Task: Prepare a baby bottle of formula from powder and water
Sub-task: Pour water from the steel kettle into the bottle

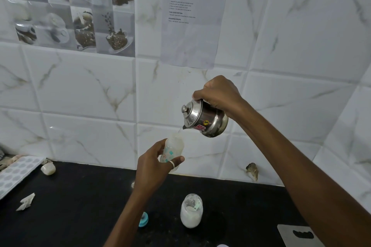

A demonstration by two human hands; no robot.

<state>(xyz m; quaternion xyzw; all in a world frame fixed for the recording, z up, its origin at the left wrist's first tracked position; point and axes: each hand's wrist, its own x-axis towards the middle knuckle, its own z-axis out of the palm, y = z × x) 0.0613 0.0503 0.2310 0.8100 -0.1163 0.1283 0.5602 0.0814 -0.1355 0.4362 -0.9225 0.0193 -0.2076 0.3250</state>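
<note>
My left hand (pixel 155 163) grips a clear baby bottle (pixel 174 146) with coloured markings, held upright above the black counter (pixel 80 206). My right hand (pixel 217 92) holds a small steel kettle (pixel 204 119) by its top, tilted to the left. A thin stream of water runs from the kettle's spout into the bottle's open mouth. Below on the counter stands an open glass jar of white powder (pixel 191 211) with a pale scoop inside. A blue bottle ring with teat (pixel 143 219) lies left of the jar.
A white dotted tray (pixel 18 172) lies at the counter's left edge, with a small beige cap (pixel 48 168) and a torn packet (pixel 26 202) nearby. A grey board (pixel 297 235) sits at the lower right. The tiled wall carries a printed sheet (pixel 192 16).
</note>
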